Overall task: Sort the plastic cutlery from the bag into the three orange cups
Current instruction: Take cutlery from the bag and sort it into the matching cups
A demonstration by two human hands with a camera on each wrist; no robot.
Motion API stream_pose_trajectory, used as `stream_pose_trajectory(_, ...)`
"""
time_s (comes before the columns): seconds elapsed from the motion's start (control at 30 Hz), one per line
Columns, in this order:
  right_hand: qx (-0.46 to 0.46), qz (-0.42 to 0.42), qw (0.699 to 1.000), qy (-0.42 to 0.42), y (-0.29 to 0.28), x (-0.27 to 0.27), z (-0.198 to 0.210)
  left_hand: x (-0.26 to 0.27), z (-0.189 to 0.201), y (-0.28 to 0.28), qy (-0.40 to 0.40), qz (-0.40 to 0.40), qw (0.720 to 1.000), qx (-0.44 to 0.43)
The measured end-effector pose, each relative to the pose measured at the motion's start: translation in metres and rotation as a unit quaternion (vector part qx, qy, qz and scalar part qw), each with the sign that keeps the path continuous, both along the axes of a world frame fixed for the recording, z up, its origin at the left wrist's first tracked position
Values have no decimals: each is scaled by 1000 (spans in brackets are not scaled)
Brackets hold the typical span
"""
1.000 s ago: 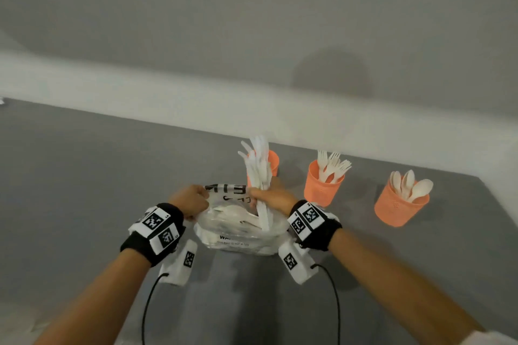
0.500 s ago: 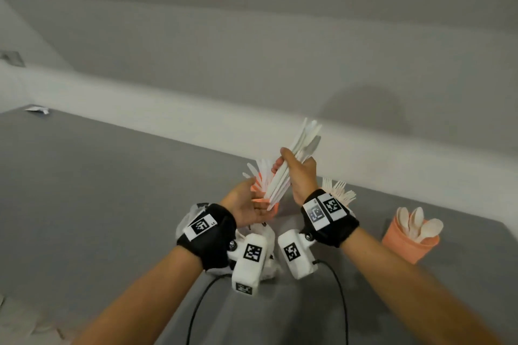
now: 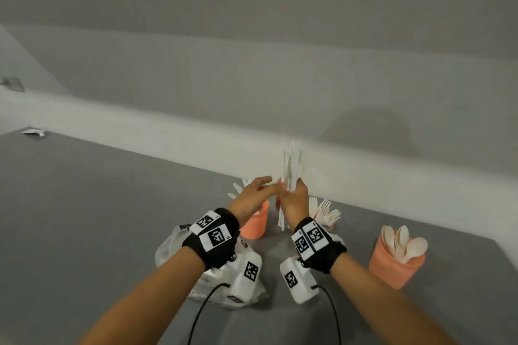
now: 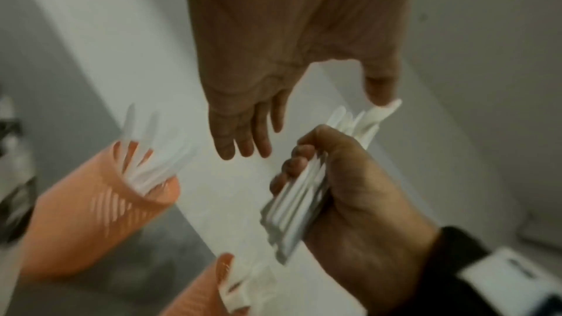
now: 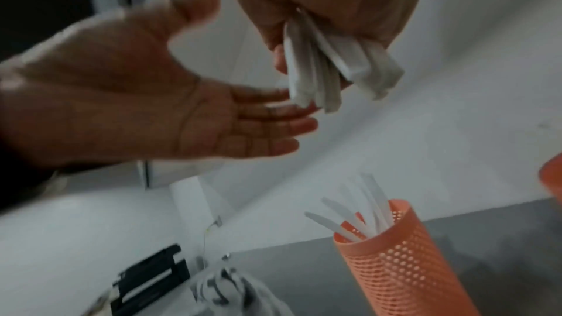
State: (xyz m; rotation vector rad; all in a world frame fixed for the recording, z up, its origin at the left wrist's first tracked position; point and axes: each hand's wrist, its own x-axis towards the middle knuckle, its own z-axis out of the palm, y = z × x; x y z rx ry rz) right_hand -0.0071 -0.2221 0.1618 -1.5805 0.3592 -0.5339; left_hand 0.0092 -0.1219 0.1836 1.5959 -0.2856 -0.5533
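Head view: the right hand [image 3: 293, 200] grips an upright bundle of plastic knives [image 3: 293, 168], probably, above the knife cup [image 3: 255, 223] at its 7 o'clock. Left-wrist view: the left hand [image 4: 261, 95] is spread flat, its thumb touching the bundle's tips. Right-wrist view: the handle ends hang below the fist.

Right hand [image 3: 293, 200] grips knife bundle [image 3: 293, 171] upright; left hand [image 3: 252, 196] flat alongside, above knife cup [image 3: 255, 223].
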Motion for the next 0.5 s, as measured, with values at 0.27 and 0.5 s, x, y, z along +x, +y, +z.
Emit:
stream_pose_trajectory(0.27,-152,135,976,74,-3,-5,-15,5,3,-31,-25,123,989,-74)
stream_pose_trajectory(0.5,122,360,911,160,-34,-13,0,15,3,-34,-4,-68,994,-80)
